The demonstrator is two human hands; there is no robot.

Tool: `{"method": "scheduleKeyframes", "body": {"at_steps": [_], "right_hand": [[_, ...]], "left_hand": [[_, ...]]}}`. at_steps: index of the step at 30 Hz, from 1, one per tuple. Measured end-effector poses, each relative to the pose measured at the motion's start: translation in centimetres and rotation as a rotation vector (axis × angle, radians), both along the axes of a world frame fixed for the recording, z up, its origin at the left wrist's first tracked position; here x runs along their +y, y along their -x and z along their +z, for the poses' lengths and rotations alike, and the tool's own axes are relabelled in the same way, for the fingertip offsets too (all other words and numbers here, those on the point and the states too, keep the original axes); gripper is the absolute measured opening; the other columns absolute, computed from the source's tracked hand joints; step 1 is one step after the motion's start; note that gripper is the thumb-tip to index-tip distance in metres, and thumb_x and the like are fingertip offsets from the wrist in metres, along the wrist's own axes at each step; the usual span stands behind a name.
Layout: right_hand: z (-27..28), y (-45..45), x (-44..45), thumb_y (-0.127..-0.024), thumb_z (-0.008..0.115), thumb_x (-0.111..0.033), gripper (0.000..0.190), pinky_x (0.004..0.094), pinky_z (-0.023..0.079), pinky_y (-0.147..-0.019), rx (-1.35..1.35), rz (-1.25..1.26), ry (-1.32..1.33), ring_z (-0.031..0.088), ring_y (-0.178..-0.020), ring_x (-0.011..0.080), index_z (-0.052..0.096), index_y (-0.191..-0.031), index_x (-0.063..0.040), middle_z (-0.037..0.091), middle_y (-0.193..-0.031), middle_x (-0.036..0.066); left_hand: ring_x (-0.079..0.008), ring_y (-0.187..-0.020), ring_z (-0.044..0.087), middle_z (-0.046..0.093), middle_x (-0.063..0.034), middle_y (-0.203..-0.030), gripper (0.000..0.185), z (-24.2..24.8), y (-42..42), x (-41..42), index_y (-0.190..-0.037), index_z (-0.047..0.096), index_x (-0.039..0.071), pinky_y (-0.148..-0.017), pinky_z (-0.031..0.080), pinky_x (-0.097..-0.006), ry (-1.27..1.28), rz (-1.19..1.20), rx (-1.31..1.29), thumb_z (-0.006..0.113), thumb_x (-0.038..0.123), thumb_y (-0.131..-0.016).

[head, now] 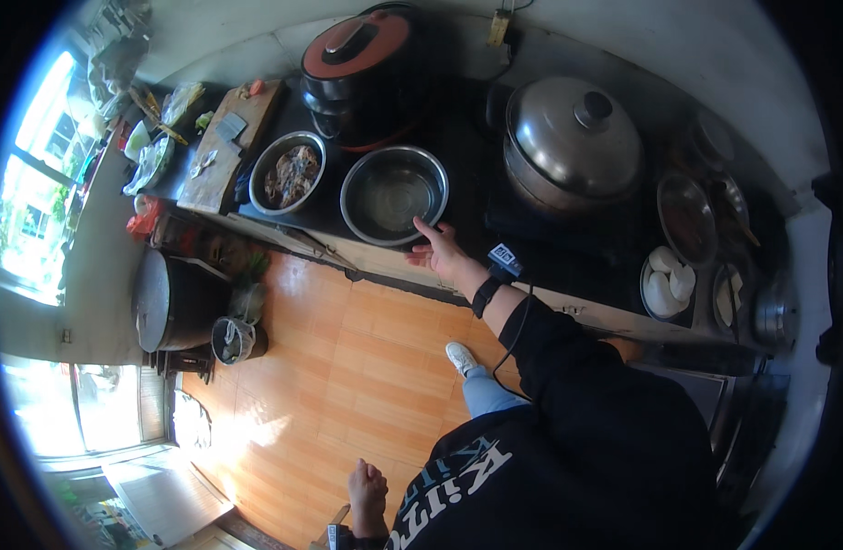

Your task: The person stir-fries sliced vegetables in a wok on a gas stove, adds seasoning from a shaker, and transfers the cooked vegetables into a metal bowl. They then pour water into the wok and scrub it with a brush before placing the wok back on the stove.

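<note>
My right hand is at the near rim of a stainless steel bowl that seems to hold clear liquid. Its thumb overlaps the rim, while the fingers spread apart below it outside the bowl. Whether the thumb touches the metal is hard to tell. The bowl rests on the dark countertop. Beside it stands a second steel bowl with dark, meat-like food inside. Away from the counter, my left hand hangs low over the floor with curled fingers and nothing visible in it.
Behind the bowls stands a black cooker with a reddish lid. A lidded steel pot is to the right, near a bowl of white pieces. A cleaver lies on a cutting board. A lined bin stands on the floor.
</note>
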State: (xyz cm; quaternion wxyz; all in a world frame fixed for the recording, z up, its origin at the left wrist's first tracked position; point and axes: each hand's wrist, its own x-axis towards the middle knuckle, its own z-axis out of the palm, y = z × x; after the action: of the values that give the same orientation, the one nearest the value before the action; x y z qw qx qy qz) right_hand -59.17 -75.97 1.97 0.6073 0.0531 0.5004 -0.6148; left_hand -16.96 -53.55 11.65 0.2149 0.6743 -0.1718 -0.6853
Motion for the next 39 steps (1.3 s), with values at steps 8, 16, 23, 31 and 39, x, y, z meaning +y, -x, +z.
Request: {"method": "scheduleKeyframes", "body": {"at_steps": [8,16,23,31,39], "right_hand": [[-2.0,0.1,-2.5,-0.081,0.051,-0.003,0.065,0.0400,0.065,-0.063,0.168,-0.085,0.168,0.067,-0.094,0.0382,0.019,-0.137,-0.008,0.047,-0.120,0.024],[0.1,0.1,2.9,-0.083,0.050,-0.002,0.032,0.0395,0.064,-0.057,0.113,-0.080,0.104,0.070,-0.072,0.0312,0.045,-0.113,0.006,0.061,-0.086,0.017],[8.0,-1.0,16.5,-0.084,0.047,-0.003,0.047,0.0383,0.065,-0.061,0.174,-0.075,0.141,0.071,-0.079,0.0314,0.035,-0.129,0.003,0.060,-0.099,0.022],[18.0,-4.6,40.1,-0.083,0.051,-0.008,0.038,0.0386,0.063,-0.060,0.233,-0.370,0.029,0.071,-0.076,0.0308,0.047,-0.118,0.008,0.065,-0.091,0.022],[28.9,-10.6,66.9,-0.081,0.053,-0.007,0.029,0.0383,0.062,-0.061,0.475,-0.831,-0.102,0.071,-0.070,0.0316,0.057,-0.104,0.010,0.067,-0.085,0.021]], "left_hand": [[-0.0118,-0.036,0.026,0.030,0.0005,-0.048,0.044,-0.8,2.2,-6.1,-0.067,0.040,0.012,-0.035,0.020,-0.0262,-0.058,-0.069,-0.024,0.040,0.036,-0.104],[-0.0118,-0.037,0.031,0.034,0.0004,-0.051,0.044,-2.0,2.1,-7.8,-0.067,0.039,0.013,-0.036,0.023,-0.0259,-0.077,-0.204,-0.004,0.041,0.036,-0.104],[-0.0113,-0.038,0.030,0.034,0.0017,-0.052,0.045,-2.6,2.9,-7.9,-0.066,0.039,0.013,-0.037,0.023,-0.0254,0.027,-0.479,-0.038,0.042,0.037,-0.104],[-0.0091,-0.037,0.029,0.029,0.0036,-0.052,0.046,-3.6,6.3,-4.8,-0.063,0.037,0.015,-0.035,0.020,-0.0250,0.022,-0.953,0.086,0.044,0.035,-0.104],[-0.0115,-0.032,0.026,0.031,0.0002,-0.046,0.046,-5.1,15.1,1.2,-0.065,0.041,0.014,-0.030,0.016,-0.0261,-0.156,-1.366,0.167,0.042,0.039,-0.103]]}}
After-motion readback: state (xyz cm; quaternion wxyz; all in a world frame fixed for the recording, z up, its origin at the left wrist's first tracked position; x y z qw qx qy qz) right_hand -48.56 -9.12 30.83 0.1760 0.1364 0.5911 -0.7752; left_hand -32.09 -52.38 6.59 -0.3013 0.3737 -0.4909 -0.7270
